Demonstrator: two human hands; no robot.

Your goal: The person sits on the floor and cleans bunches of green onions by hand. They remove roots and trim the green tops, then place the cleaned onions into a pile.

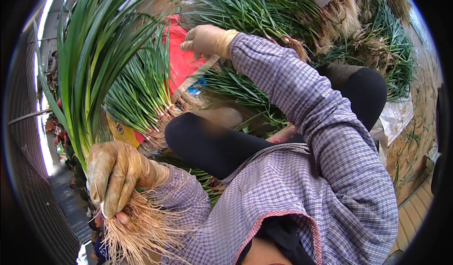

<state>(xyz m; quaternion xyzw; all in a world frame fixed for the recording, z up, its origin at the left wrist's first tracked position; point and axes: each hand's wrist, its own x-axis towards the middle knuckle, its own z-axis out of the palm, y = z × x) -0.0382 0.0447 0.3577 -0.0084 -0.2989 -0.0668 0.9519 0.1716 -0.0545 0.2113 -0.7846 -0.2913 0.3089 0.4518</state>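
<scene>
My left hand (118, 173), in a dirty, pale rubber glove, grips a bunch of green allium plants (86, 59), scallions or young garlic, just above the bulbs. Their long leaves rise past the fingers, and the stringy tan roots (141, 226) hang below over my checked sleeve. My right hand (207, 41), also gloved, is stretched forward above a red woven sheet or sack (178, 57). Its fingers are bent and somewhat apart, with nothing visible in them. Left of the red sheet lies a neat row of similar plants (141, 88), roots towards my knee.
Large heaps of rooted plants (247, 10) lie beyond my right arm, with more (393, 56) at the right. My bent knee (187, 134) is beside the row. A yellow printed sack (122, 130) shows under it. Several people are at the far left, near a corrugated wall (35, 158).
</scene>
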